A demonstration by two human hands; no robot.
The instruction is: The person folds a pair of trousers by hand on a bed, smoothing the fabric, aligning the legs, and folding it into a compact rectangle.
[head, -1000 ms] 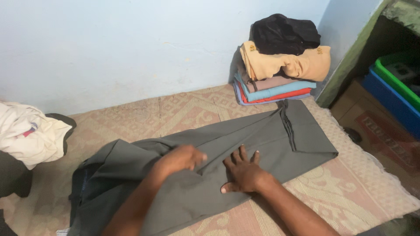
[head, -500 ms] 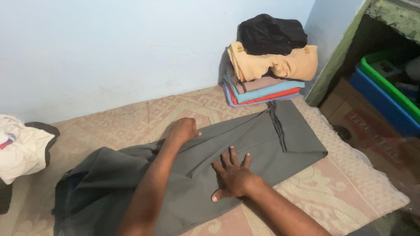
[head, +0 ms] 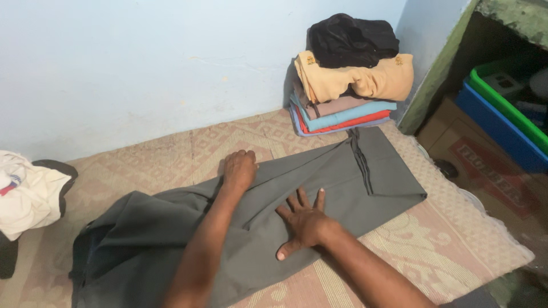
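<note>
Two hands worked on a grey garment (head: pixel 319 182) that lay spread across a patterned mat (head: pixel 456 239) on the floor. The right hand (head: pixel 305 222) pressed flat on the cloth near its middle, palm down, fingers spread apart and holding nothing. The left hand (head: pixel 240 168) rested at the garment's far edge with its fingers curled down over the fabric; whether it pinched the cloth could not be told. The garment's right end lay smooth and folded, while its left end was rumpled. Just beyond that smooth end, a stack of folded clothes (head: pixel 348 85) stood against the pale blue wall (head: pixel 142 63). A white cloth (head: pixel 28 191) lay at the left, well apart. Blue and green bins (head: pixel 502 108) sat at the right.
</note>
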